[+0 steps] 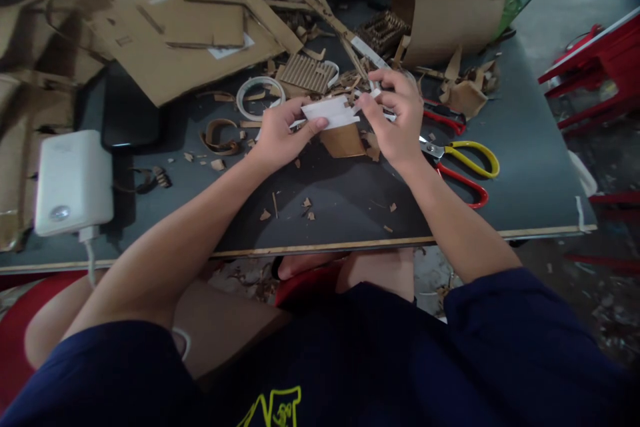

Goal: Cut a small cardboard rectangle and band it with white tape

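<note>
A small white piece, looking like folded paper or card (333, 111), is pinched between the thumb and fingers of my left hand (285, 132). Close to its right end, my right hand (397, 117) has thumb and fingers drawn together on a small white strip (375, 91). Whether the strip joins the white piece I cannot tell. Below the white piece lies a brown cardboard scrap (344, 141). Scissors (467, 159) with one yellow and one red handle rest beside my right wrist, and a red cutter (445, 116) lies just beyond them, partly hidden.
Cardboard sheets (165, 47) and offcuts fill the back of the table. A roll of tape (257, 97) lies left of centre. At the left are a black phone-like slab (131, 107) and a white cabled box (75, 180). A cardboard tube (455, 13) lies at the back right.
</note>
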Tool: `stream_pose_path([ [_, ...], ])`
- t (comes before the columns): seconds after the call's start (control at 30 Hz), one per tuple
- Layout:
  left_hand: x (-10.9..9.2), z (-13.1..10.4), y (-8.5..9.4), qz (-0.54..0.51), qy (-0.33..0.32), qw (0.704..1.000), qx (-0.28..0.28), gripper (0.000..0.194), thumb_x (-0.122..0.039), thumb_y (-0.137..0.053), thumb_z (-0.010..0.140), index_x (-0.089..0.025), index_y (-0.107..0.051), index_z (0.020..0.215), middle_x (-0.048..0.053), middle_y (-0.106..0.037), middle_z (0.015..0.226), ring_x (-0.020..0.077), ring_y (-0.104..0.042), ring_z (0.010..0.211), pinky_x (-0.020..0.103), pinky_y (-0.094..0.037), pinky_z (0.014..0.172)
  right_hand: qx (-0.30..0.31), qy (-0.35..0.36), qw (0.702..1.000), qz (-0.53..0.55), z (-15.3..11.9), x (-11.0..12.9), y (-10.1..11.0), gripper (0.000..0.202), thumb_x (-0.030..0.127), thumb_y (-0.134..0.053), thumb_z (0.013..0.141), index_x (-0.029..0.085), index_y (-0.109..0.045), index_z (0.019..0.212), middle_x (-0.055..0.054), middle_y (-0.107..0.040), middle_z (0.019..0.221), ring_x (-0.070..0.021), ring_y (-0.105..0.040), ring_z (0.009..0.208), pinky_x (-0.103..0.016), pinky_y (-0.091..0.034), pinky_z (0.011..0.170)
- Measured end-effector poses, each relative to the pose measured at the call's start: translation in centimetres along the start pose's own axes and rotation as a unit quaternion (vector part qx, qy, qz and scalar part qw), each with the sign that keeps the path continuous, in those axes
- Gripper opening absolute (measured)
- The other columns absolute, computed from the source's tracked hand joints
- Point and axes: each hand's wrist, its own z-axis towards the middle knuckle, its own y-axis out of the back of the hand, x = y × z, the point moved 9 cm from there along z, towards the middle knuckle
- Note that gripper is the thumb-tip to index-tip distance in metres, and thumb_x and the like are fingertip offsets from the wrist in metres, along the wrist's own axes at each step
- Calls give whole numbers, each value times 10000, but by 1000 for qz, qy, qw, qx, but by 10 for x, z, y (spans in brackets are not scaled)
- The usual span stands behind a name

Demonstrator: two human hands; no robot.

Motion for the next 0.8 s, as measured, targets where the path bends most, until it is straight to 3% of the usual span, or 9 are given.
stream_pose_path([
  [0.07,1,0,-3,-20,15,1000,7,579,-752,-611,852,-180,-655,934,52,-657,827,224,-680,806,388,-573,810,27,10,999,23,2,-2,-6,446,639,-504,937,270,-677,754,-35,-676,1226,-240,-601,1201,-462,-484,1074],
  [0.17,4,0,-3,-32,29,999,3,619,-785,-612,825,-180,-648,948,58,-650,836,223,-677,798,375,-573,772,-8,-18,999,28,3,-21,-3,469,655,-470,947,266,-671,778,-52,-702,1159,-249,-631,1169,-476,-503,1065],
  [0.27,8,-1,0,-36,48,998,-16,652,-817,-618,792,-186,-653,954,58,-637,812,233,-680,812,380,-573,779,-43,-60,997,11,2,-41,4,532,690,-463,932,256,-627,672,-58,-726,908,-253,-685,986,-498,-537,1010],
  [0.37,11,-1,2,-39,61,997,-28,641,-816,-640,774,-193,-662,927,46,-615,771,244,-681,824,391,-578,786,-39,-67,997,-22,0,-47,3,579,715,-488,906,250,-561,570,-46,-655,667,-261,-674,886,-534,-522,1022],
  [0.43,12,-1,2,-50,66,996,-30,634,-810,-649,772,-192,-665,912,44,-609,767,248,-679,831,395,-579,779,-29,-64,997,-35,-3,-48,-2,549,730,-479,901,256,-634,672,-59,-691,749,-283,-657,971,-565,-478,1072],
  [0.57,17,1,3,-64,76,994,-41,647,-818,-659,755,-186,-660,895,53,-614,787,251,-669,854,396,-574,775,-19,-73,996,-43,-7,-49,-11,498,721,-546,871,280,-695,1046,-106,-687,1177,-341,-561,1223,-610,-380,1153],
  [0.67,22,2,5,-70,87,992,-54,653,-824,-677,732,-192,-657,890,53,-626,789,241,-665,827,380,-573,745,5,-51,998,-28,-6,-37,-13,446,675,-527,905,295,-690,1072,-102,-665,1214,-332,-548,1263,-593,-372,1166],
  [0.8,23,2,2,-83,100,990,-47,678,-826,-714,689,-182,-665,894,31,-621,722,170,-619,633,311,-544,581,49,16,998,26,-3,-6,-15,389,627,-494,945,303,-707,970,-61,-696,1154,-275,-605,1206,-522,-430,1132],
])
